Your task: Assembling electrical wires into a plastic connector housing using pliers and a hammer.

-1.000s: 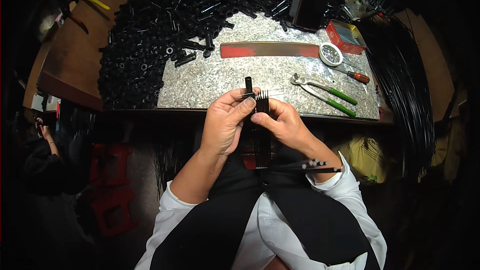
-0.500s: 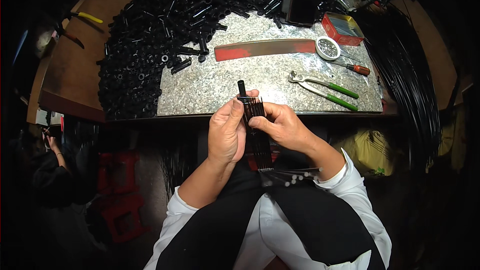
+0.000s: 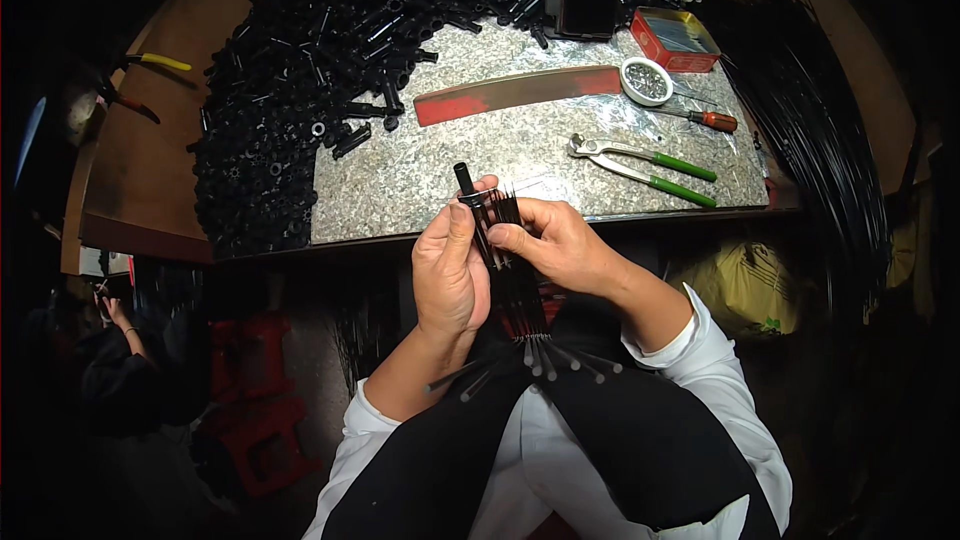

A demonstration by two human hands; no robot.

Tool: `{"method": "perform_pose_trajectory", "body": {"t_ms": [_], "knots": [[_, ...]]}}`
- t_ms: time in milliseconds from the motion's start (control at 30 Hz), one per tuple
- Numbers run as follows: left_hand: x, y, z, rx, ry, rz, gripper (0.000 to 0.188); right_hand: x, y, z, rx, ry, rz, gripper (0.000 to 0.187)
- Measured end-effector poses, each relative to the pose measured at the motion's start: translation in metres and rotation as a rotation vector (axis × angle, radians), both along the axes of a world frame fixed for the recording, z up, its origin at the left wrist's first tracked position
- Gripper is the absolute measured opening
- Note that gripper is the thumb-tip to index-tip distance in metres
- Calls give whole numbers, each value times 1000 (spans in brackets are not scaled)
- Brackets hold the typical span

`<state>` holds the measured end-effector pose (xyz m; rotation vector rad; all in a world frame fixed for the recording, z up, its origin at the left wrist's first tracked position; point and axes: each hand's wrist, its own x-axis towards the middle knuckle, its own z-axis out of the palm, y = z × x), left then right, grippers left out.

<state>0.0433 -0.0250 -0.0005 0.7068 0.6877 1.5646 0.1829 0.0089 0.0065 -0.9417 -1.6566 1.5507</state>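
In front of the table edge my left hand (image 3: 446, 270) is closed around a black umbrella runner (image 3: 464, 180), its tube sticking up above the thumb and its flange at the fingertips. Several thin black umbrella ribs (image 3: 522, 308) hang down from the flange side, and their lower ends fan out over my lap with small grey tips. My right hand (image 3: 562, 248) pinches the ribs near their upper ends between thumb and fingers, close beside the runner. Whether each rib is joined to the flange is too fine to tell.
A heap of black plastic runners (image 3: 300, 90) covers the table's left. Green-handled pincers (image 3: 640, 168), a red-brown strip (image 3: 515, 95), a white bowl of small metal parts (image 3: 646, 82), a screwdriver (image 3: 712, 120), a red tin (image 3: 676, 40) and long black rods (image 3: 815, 140) lie right of it.
The runner has tilted to the left and its tube top has shifted slightly left. The ribs' lower ends have spread to both sides. Both hands keep their hold.
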Motion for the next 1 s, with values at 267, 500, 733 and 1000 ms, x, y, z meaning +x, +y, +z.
{"method": "perform_pose_trajectory", "body": {"t_ms": [267,500,733,1000], "knots": [[2,-2,-2,-15,19,-20,36,3,5,-3,-71,104,113,23],[2,-1,-1,-11,36,-34,37,3,6,-5,-61,154,140,22],[2,3,-1,-11,38,-43,38,5,10,6,-66,55,163,22],[4,5,-3,-39,14,5,37,2,10,1,-20,82,138,21]]}}
